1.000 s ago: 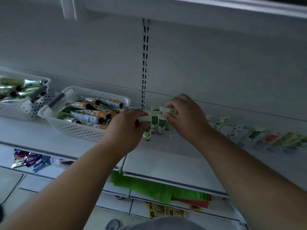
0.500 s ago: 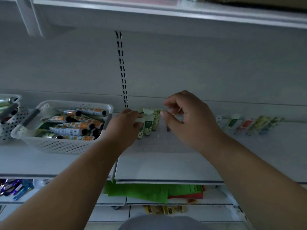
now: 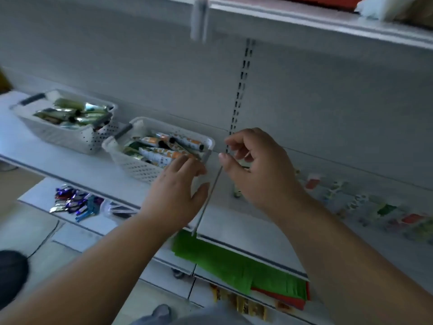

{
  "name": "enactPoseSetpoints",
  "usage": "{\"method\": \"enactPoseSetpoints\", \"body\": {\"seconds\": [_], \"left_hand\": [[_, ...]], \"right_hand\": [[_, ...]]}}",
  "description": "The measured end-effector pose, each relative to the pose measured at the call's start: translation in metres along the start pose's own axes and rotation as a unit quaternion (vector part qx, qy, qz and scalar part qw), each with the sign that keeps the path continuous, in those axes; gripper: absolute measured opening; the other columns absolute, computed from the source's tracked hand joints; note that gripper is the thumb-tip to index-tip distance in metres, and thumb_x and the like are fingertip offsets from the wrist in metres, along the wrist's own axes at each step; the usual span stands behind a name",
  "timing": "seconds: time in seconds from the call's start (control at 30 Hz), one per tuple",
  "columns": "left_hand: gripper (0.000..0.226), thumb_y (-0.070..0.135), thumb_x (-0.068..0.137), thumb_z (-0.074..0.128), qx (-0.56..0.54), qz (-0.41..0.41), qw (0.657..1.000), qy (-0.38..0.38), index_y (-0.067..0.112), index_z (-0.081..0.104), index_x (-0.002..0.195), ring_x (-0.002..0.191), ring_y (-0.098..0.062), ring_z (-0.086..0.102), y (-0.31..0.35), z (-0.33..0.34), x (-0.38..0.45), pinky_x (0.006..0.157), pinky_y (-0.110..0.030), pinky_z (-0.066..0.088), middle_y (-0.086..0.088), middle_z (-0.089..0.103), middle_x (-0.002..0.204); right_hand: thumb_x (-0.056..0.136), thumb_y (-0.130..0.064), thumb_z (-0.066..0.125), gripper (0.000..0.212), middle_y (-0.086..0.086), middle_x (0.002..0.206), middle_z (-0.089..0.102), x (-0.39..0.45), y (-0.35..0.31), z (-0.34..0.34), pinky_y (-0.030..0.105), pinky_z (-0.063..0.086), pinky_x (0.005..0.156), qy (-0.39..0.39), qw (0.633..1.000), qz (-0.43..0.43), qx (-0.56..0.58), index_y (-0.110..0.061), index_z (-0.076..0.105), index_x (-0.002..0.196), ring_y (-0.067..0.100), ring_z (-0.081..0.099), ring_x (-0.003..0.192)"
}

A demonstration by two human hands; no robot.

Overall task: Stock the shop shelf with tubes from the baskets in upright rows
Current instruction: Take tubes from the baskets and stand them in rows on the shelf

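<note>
The left hand (image 3: 178, 191) hovers with fingers spread and holding nothing, beside the near basket (image 3: 140, 168) at the shelf (image 3: 246, 228) seam. The right hand (image 3: 260, 170) has loosely curled fingers; whether it holds anything I cannot tell. Tubes (image 3: 161, 153) lie flat, long axes slanting across the basket. A second basket (image 3: 70, 134) sits further left. The shelf's front strip lies bare. Labels are too blurred to read.

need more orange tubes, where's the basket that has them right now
In the head view the basket with orange tubes sits left of centre on the shelf, just right of the other basket and directly beyond the left hand.
</note>
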State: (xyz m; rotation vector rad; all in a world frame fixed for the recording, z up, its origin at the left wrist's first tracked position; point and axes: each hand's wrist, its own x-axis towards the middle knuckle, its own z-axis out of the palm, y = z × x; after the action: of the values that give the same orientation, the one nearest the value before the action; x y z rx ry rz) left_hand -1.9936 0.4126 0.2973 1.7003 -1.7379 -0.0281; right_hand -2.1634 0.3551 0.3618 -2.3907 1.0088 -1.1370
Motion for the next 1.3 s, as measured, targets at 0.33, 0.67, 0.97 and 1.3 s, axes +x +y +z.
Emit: {"method": "enactPoseSetpoints", "body": {"seconds": [0.33,0.67,0.97,1.3], "left_hand": [[0.016,0.028,0.085,0.065,0.064,-0.164,0.981,0.086,0.027,0.058,0.099,0.084,-0.013,0.053,-0.172,-0.151,-0.081,0.07,-0.032,0.045,0.013,0.051,0.091],[0.015,0.033,0.087,0.06,0.072,-0.176,0.98,0.055,0.035,0.053,0.101,0.084,-0.007,0.051,-0.315,-0.25,-0.06,0.069,-0.029,0.043,0.018,0.051,0.093],[0.023,0.042,0.087,0.05,0.028,-0.163,0.986,0.019,0.036,0.052,0.109,0.087,-0.005,0.05,-0.38,-0.236,0.015,0.075,-0.029,0.048,0.021,0.049,0.097],[0.021,0.035,0.088,0.055,-0.008,-0.104,0.995,0.0,0.033,0.056,0.109,0.084,-0.003,0.052,-0.465,-0.256,0.059,0.075,-0.028,0.05,0.02,0.052,0.097]], "right_hand": [[0.087,-0.03,0.067,0.016,-0.012,0.091,0.054,0.076,-0.146,0.177,0.018,0.045,0.072,-0.104,0.987,-0.074,0.097,-0.023,0.064,0.102,0.004,0.054,0.08],[0.087,-0.032,0.068,0.014,-0.009,0.093,0.06,0.16,-0.216,0.304,0.031,0.051,0.075,-0.086,0.992,0.013,0.094,-0.028,0.062,0.099,0.007,0.057,0.082],[0.087,-0.027,0.068,0.015,-0.004,0.096,0.062,0.257,-0.165,0.371,0.03,0.051,0.073,-0.14,0.989,0.034,-0.035,-0.021,0.062,0.1,0.013,0.058,0.081],[0.09,-0.026,0.063,0.032,0.004,0.118,0.061,0.308,-0.157,0.473,0.036,0.052,0.086,-0.348,0.912,0.124,-0.177,-0.023,0.058,0.121,0.023,0.058,0.102]]}}
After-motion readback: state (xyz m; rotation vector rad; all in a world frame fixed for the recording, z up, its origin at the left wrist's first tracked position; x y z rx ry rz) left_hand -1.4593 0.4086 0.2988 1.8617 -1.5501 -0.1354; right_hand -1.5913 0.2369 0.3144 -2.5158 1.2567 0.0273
